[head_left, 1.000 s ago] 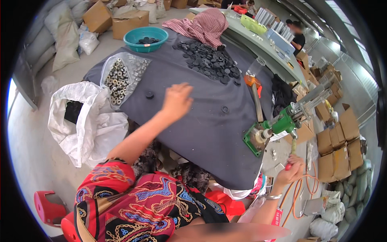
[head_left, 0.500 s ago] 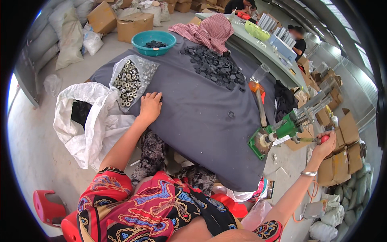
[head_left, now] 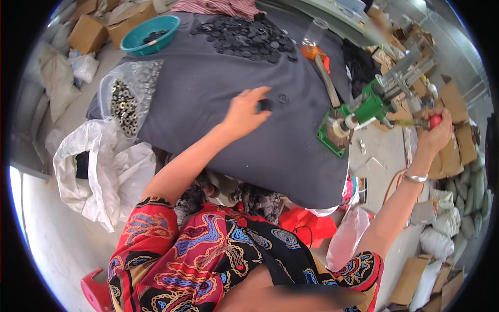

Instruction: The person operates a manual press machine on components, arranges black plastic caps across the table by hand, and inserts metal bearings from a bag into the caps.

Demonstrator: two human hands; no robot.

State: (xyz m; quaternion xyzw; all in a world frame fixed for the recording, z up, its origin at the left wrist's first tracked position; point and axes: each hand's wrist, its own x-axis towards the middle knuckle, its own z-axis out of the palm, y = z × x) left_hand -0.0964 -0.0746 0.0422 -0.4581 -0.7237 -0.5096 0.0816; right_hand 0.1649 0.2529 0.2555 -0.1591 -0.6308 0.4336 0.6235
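Fingers of the left hand [head_left: 244, 112] pinch a small dark disc [head_left: 265, 104] just above the grey cloth [head_left: 218, 99], near the middle of the table. A second disc [head_left: 283, 98] lies loose just to its right. The right hand [head_left: 434, 132] is clenched round the red knob [head_left: 435, 121] of a lever on the green press [head_left: 364, 106], which stands at the cloth's right edge.

The disc looks light, rigid and flat, probably smooth enough to slip, so a fingertip pinch across its rim, as now, seems the surest hold; on soft cloth it should lift easily. The lever looks stiff and wants the whole fist on the knob.

At the far side lies a heap of dark discs [head_left: 239, 36], with a teal bowl [head_left: 150, 34] to the far left. A clear bag of metal rings [head_left: 125, 99] sits at the cloth's left edge, above a white sack [head_left: 99, 166].
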